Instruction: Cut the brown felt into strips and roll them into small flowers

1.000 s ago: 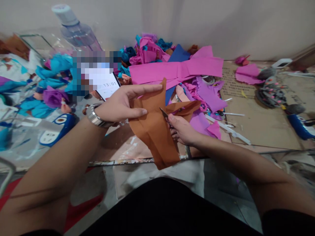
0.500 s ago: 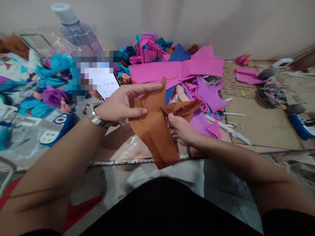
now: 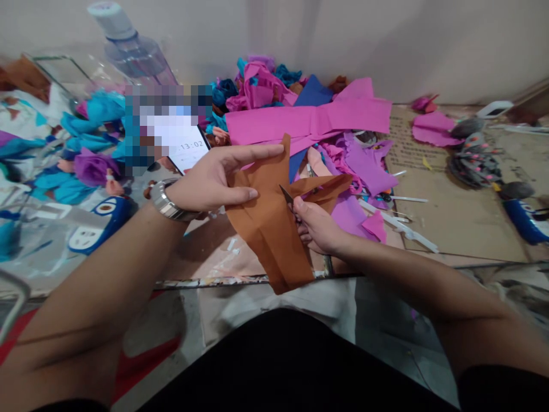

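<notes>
A sheet of brown crepe paper spans the space between my hands, its lower end hanging over the table's front edge. My left hand grips the sheet from the left, thumb on top and index finger stretched along its upper edge; the other fingers are hidden beneath. Closed around a pair of scissors is my right hand. The dark blades lie at a slit in the paper, and the handles are mostly covered by my fingers. A partly cut strip of brown paper sticks out to the right.
Pink crepe paper and purple scraps lie behind my hands. A phone showing a timer and a water bottle stand back left. Teal and purple paper flowers fill the left. Cardboard covers the right, with a pincushion.
The phone's timer has gone from 13:01 to 13:02. My hands, the scissors and the brown paper are almost exactly where they were.
</notes>
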### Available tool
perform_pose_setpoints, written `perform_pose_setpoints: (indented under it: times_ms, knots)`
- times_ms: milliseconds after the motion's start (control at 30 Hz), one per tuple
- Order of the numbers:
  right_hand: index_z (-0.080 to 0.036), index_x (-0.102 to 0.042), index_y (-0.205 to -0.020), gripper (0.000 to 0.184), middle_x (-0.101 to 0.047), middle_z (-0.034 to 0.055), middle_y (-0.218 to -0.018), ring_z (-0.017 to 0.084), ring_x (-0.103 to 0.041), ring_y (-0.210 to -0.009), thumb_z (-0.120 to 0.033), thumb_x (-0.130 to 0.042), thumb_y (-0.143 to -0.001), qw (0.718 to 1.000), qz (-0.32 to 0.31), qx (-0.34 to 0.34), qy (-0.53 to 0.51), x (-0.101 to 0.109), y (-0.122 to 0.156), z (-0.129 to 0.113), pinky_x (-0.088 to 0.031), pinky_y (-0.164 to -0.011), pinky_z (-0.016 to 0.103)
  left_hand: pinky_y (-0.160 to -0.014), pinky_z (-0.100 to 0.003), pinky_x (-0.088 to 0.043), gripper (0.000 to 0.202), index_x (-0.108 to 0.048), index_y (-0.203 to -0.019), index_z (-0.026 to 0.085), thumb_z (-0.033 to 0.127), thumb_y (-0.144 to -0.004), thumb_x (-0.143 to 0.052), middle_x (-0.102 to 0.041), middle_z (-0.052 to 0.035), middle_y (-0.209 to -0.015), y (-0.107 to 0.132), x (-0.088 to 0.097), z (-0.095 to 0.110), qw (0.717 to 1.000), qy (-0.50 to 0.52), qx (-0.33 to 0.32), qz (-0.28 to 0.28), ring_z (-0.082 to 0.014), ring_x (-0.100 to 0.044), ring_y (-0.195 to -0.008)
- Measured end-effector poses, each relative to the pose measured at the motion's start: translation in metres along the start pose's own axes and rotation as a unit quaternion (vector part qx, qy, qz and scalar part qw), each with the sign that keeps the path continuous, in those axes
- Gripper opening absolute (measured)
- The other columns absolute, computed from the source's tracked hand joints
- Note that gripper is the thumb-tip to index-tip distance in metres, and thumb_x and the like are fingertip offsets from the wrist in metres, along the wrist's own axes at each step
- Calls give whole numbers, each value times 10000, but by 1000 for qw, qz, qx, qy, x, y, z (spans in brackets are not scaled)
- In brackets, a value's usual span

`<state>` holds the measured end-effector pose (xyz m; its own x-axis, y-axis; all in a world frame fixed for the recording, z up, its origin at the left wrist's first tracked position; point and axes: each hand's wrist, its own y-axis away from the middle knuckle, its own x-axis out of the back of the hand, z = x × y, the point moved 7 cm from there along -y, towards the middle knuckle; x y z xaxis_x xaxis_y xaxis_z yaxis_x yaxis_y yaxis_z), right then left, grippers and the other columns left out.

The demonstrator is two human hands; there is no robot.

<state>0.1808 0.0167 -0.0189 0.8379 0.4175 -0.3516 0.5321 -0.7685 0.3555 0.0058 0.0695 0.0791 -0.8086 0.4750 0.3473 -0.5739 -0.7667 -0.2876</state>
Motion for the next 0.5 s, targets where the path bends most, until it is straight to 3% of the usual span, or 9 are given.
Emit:
perform_pose_setpoints:
  times_ms: [300, 500]
  knots:
    - [-233, -442, -780, 675, -344, -112, -567, 35, -211, -425, -851, -713, -769, 1000, 12, -10, 13, 4, -2, 3, -139, -408, 165, -1312, -577, -390, 741, -669, -1472, 338, 400, -773, -908, -556, -44, -1611, 0, -1, 4, 1000, 0, 0, -1, -384, -475, -1541]
    - [-237, -434, -774, 635, -316, -117, -533, 41, -186, -418, -828, -657, -837, 1000, 10, -7, 27, 4, -3, 4, -142, -406, 162, -1334, -627, -331, 859, -586, -1539, 370, 524, -746, -879, -549, 66, -1608, -1, 0, -2, 999, -21, 13, -27, -410, -327, -1616]
